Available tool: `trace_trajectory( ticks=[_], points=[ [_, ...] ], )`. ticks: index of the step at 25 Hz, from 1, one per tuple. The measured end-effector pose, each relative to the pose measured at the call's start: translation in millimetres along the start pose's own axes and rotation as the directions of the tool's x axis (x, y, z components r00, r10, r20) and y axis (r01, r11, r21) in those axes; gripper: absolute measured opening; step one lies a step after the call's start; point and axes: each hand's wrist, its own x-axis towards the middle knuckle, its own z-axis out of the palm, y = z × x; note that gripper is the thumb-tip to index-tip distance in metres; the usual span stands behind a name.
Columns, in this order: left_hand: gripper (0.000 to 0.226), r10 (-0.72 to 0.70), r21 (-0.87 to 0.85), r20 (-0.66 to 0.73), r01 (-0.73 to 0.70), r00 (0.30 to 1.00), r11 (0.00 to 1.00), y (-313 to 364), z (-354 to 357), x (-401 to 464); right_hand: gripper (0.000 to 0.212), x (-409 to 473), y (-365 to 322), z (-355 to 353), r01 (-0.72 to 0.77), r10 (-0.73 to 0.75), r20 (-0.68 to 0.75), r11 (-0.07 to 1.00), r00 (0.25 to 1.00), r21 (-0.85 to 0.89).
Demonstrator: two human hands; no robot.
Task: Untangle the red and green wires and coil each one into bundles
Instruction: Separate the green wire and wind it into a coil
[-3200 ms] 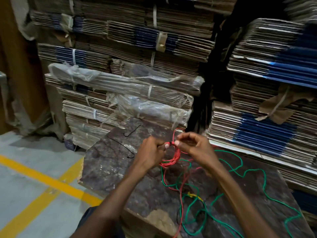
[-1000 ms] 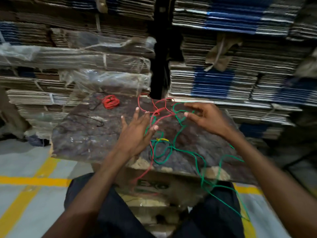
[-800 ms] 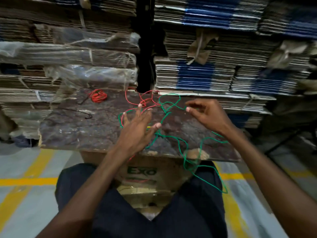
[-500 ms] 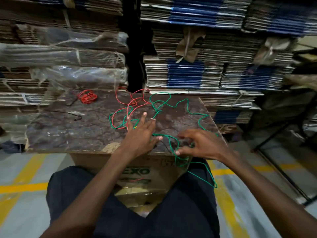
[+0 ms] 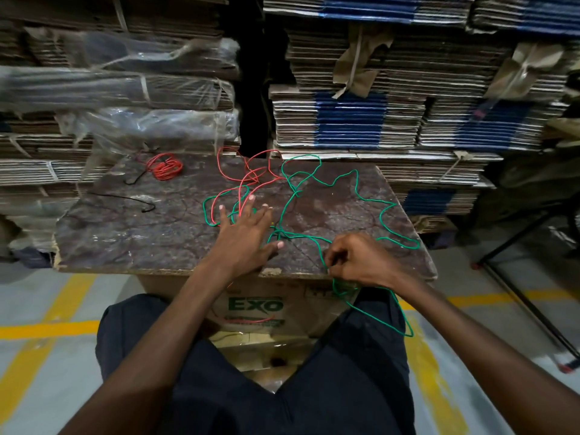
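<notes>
While my left hand (image 5: 243,237) lies flat with fingers spread, pinning the red-green tangle (image 5: 238,199) to the board (image 5: 125,233), my right hand (image 5: 357,259) pinches the green wire (image 5: 370,200) at the board's near edge so it pulls free.

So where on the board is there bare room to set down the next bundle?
Bare patch: near-left of the board, between the black wire and the left hand. Crowded: the middle and right, under loose red wire and green wire; the red bundle takes the far left.
</notes>
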Motion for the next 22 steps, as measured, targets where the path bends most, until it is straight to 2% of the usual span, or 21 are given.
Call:
trace_trajectory(
  ticks=[3, 5, 7, 10, 12, 18, 20, 22],
  points=[
    [0.083, -0.028, -0.041, -0.077, 0.025, 0.997, 0.999, -11.7, -1.8, 1.8, 0.006, 14.3, 2.6, -6.4, -0.122, 0.136, -0.115, 0.985, 0.984, 0.124],
    [0.081, -0.041, -0.052, -0.082, 0.036, 0.996, 0.998, -19.5, -3.7, 4.2, 0.013, 32.3, 7.1, -20.0, -0.176, 0.238, -0.165, 0.931, 0.957, 0.321],
    [0.076, -0.045, -0.062, -0.079, 0.04, 0.996, 0.997, -24.8, -4.9, 11.1, 0.023, 54.9, 10.4, -37.9, -0.168, 0.293, -0.194, 0.858, 0.936, 0.485],
    [0.077, -0.047, -0.031, -0.081, 0.044, 0.996, 0.999, -29.0, -5.9, 27.6, 0.011, 86.8, 11.3, -56.7, -0.129, 0.298, -0.195, 0.793, 0.934, 0.595],
    [0.078, -0.052, 0.015, -0.051, 0.052, 0.997, 0.999, -33.3, -4.6, 39.8, 0.016, 108.4, 20.6, -60.3, -0.136, 0.315, -0.194, 0.778, 0.929, 0.613],
    [0.08, -0.059, 0.119, -0.016, 0.06, 0.998, 0.991, -51.4, 1.2, 64.4, 0.019, 172.3, 61.4, -52.8, -0.143, 0.32, -0.287, 0.854, 0.903, 0.501],
    [0.08, -0.067, 0.107, -0.03, 0.069, 0.997, 0.992, -55.0, 2.1, 67.9, 0.013, 185.2, 75.4, -44.8, -0.137, 0.29, -0.304, 0.888, 0.907, 0.438],
    [0.078, -0.064, 0.072, -0.075, 0.07, 0.995, 0.995, -54.0, 2.1, 66.4, 0.026, 189.0, 88.3, -35.2, -0.169, 0.268, -0.296, 0.932, 0.917, 0.32]
  ],
)
